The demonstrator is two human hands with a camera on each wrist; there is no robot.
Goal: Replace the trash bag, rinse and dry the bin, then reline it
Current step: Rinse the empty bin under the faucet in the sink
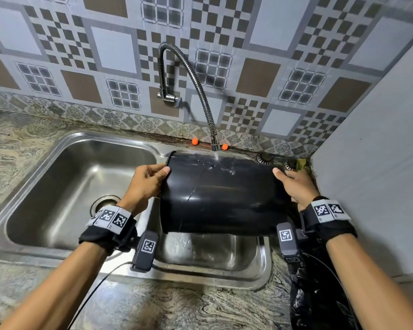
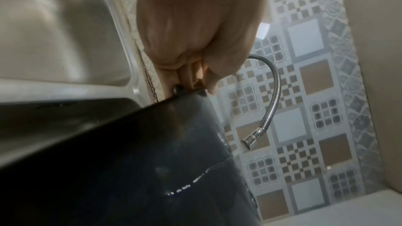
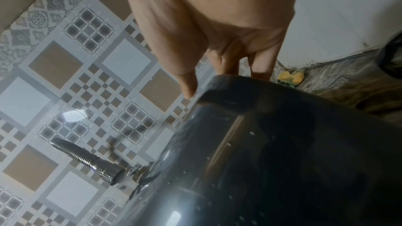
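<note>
Gripped at rim by left hand (image 1: 146, 181), at base by right hand (image 1: 296, 184) | black bin (image 1: 221, 198) sideways over right sink basin (image 1: 264, 258) | under running faucet (image 1: 215, 145) | black bag (image 1: 320, 303) near right.

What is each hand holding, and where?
Both hold the black bin: left hand grips its open rim, right hand holds its base end.

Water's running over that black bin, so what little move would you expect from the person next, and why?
Probably a slow roll of the bin between the left hand and right hand. The bin lies on its side over the small sink basin, and the faucet stream strikes only one patch of its upper wall, so other sides look unrinsed.
</note>
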